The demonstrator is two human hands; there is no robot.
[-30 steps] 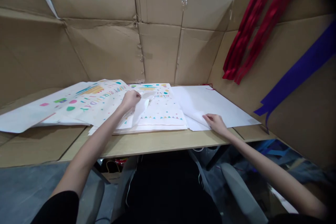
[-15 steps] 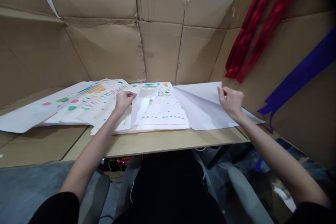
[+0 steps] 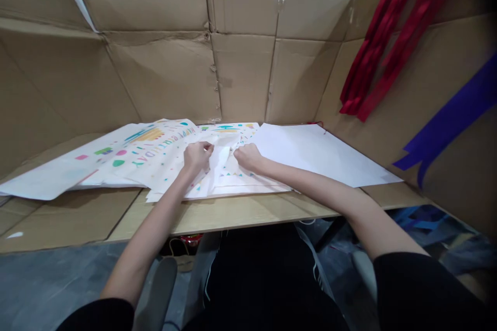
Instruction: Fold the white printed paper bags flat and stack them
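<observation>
My left hand (image 3: 198, 157) is closed in a pinch on the raised edge of a white sheet printed with "Happy Birthday" (image 3: 155, 152) and coloured shapes. Just to its right, my right hand (image 3: 248, 158) is curled shut over the middle stack of printed sheets (image 3: 233, 186); its fingertips hide whatever they grip. Between the hands, the sheet's pale underside (image 3: 220, 158) is turned up. A plain white sheet (image 3: 310, 150) lies flat on the right, under my right forearm. More printed sheets overlap at the left.
The sheets rest on a wooden table (image 3: 233, 215) with a cardboard piece (image 3: 73, 220) at its left. Cardboard walls (image 3: 163, 72) stand behind and at the sides. Red ribbons (image 3: 373, 72) and blue ribbons (image 3: 438, 129) hang at the right. A chair armrest (image 3: 161, 289) is below.
My right hand has let go of the plain white sheet's corner and moved left, close to my left hand. That sheet, lifted before, now lies flat. The left hand keeps its pinch.
</observation>
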